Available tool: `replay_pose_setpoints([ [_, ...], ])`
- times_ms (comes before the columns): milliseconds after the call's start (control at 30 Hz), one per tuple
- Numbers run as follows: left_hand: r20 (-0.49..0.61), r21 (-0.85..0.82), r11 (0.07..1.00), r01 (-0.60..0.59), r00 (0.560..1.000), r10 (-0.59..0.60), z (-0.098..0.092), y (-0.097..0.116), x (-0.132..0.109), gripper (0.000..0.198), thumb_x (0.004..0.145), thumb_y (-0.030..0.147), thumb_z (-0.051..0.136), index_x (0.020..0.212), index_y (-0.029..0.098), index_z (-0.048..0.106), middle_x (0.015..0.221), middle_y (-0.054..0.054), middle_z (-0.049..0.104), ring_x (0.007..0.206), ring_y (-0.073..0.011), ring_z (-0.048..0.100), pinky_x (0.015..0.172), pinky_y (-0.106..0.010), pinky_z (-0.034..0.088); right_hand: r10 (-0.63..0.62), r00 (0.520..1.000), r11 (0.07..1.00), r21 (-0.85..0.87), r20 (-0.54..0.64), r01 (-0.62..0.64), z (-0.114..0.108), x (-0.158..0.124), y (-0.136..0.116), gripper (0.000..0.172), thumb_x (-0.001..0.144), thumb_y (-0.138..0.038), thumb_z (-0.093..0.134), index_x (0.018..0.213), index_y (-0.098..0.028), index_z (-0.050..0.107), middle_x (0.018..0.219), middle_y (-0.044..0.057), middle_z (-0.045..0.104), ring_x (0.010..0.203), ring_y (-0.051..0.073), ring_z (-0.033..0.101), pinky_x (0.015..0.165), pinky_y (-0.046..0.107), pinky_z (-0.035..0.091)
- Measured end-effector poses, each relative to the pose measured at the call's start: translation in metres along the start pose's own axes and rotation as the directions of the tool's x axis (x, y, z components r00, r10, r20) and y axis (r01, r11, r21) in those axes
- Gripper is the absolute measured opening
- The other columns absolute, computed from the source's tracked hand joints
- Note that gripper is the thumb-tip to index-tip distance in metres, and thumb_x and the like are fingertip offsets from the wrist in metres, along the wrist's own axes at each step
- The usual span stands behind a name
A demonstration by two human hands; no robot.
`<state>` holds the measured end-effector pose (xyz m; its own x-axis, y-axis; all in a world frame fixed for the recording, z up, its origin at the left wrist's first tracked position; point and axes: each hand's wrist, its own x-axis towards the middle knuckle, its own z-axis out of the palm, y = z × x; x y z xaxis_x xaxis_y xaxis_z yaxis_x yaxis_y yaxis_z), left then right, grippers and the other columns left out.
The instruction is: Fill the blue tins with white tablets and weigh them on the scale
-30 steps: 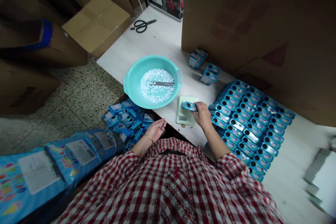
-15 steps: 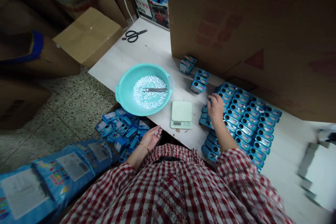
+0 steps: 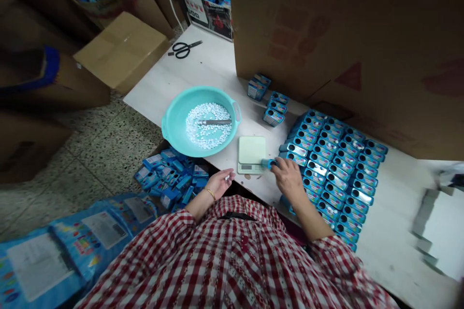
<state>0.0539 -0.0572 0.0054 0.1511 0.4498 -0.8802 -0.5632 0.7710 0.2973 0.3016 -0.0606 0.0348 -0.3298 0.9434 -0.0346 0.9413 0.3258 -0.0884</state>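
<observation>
In the lower centre of the frame, we see the right hand (image 3: pixel 290 181) grasping a small blue box (image 3: pixel 268 163) between thumb and fingers. The box lies at the right edge of a pale-green digital scale (image 3: pixel 252 149); whether it touches the scale we cannot tell. The left hand (image 3: pixel 219 183), left of it, is half-curled and palm up — we make out a few white pellets (image 3: pixel 227 178) by its fingertips, though how many it cups we cannot tell.

Above, near the centre, sits a turquoise basin (image 3: pixel 176 120) holding similar pellets and a dark-handled tool (image 3: pixel 217 122). Right of centre we see close rows of upright blue boxes (image 3: pixel 329 174) — the nearest ones just beside the right hand.
</observation>
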Motion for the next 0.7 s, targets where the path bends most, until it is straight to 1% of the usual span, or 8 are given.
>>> replay_pose_setpoints([
  [100,0.027,-0.02,1.0,0.014,1.0,-0.014,-0.003,-0.003,-0.002,0.016,0.076,0.004,0.048,0.077,0.007,0.063,0.07,-0.01,0.063,0.061,-0.0096,0.058,0.055,-0.018,0.046,-0.106,0.993,0.994,0.029,0.052,0.105,-0.002,0.034,-0.026,0.023,0.082,-0.014,0.042,0.092,-0.021,0.061,0.108,0.009,0.054,0.092,0.022,0.044,0.079,0.037,0.033],
  [200,0.058,-0.063,0.998,0.032,0.998,-0.028,-0.009,-0.005,-0.005,0.016,0.077,0.008,0.047,0.077,0.007,0.063,0.073,-0.011,0.063,0.067,-0.0118,0.06,0.061,-0.02,0.048,-0.15,0.987,0.988,0.047,0.064,0.147,0.006,0.055,-0.039,0.022,0.082,-0.015,0.042,0.091,-0.02,0.062,0.109,0.009,0.054,0.093,0.022,0.045,0.079,0.036,0.034],
  [300,0.07,-0.11,0.994,0.025,0.997,-0.017,-0.012,0.0,-0.012,0.013,0.076,0.01,0.05,0.077,0.007,0.063,0.075,-0.012,0.063,0.072,-0.0131,0.06,0.068,-0.023,0.049,-0.138,0.99,0.987,0.081,-0.016,0.139,0.012,0.052,-0.046,0.026,0.083,-0.017,0.044,0.104,-0.019,0.058,0.12,0.01,0.05,0.105,0.024,0.041,0.085,0.037,0.033],
  [367,0.07,-0.117,0.991,-0.059,0.995,0.068,-0.013,0.012,-0.016,0.012,0.073,0.008,0.052,0.078,0.008,0.063,0.076,-0.011,0.063,0.072,-0.0126,0.06,0.069,-0.023,0.048,-0.136,0.988,0.98,0.139,-0.068,0.144,0.012,0.042,-0.056,0.029,0.084,-0.02,0.044,0.111,-0.019,0.054,0.123,0.01,0.049,0.11,0.024,0.04,0.087,0.038,0.033],
  [433,0.063,-0.093,0.973,-0.21,0.974,0.216,-0.011,0.034,-0.015,0.014,0.069,0.005,0.054,0.08,0.008,0.063,0.076,-0.009,0.062,0.07,-0.0111,0.059,0.069,-0.023,0.046,-0.167,0.983,0.959,0.219,-0.073,0.179,0.011,0.03,-0.069,0.028,0.085,-0.023,0.043,0.111,-0.02,0.055,0.118,0.009,0.053,0.106,0.022,0.044,0.085,0.037,0.036],
  [533,0.049,-0.01,0.912,-0.409,0.911,0.409,-0.006,0.079,0.0,0.017,0.068,0.008,0.056,0.085,0.009,0.062,0.078,-0.008,0.062,0.07,-0.0101,0.057,0.069,-0.022,0.044,-0.196,0.979,0.923,0.326,-0.055,0.203,0.014,0.01,-0.086,0.026,0.086,-0.024,0.041,0.106,-0.02,0.058,0.109,0.008,0.059,0.098,0.019,0.051,0.082,0.035,0.04],
  [600,-0.003,0.104,0.872,-0.478,0.877,0.481,-0.002,0.112,0.02,0.02,0.07,0.011,0.056,0.089,0.011,0.06,0.083,-0.008,0.062,0.074,-0.0107,0.058,0.072,-0.023,0.044,-0.165,0.984,0.912,0.37,-0.063,0.177,0.021,-0.006,-0.086,0.025,0.086,-0.024,0.041,0.104,-0.02,0.059,0.106,0.008,0.06,0.095,0.019,0.053,0.081,0.035,0.043],
  [700,-0.1,0.449,0.748,-0.489,0.804,0.586,0.008,0.155,0.061,0.031,0.072,0.017,0.055,0.103,0.013,0.055,0.103,-0.011,0.059,0.09,-0.0151,0.056,0.08,-0.028,0.041,-0.06,0.995,0.904,0.418,-0.086,0.09,0.034,-0.036,-0.073,0.025,0.086,-0.024,0.041,0.102,-0.021,0.06,0.101,0.007,0.062,0.092,0.02,0.056,0.078,0.037,0.046],
])
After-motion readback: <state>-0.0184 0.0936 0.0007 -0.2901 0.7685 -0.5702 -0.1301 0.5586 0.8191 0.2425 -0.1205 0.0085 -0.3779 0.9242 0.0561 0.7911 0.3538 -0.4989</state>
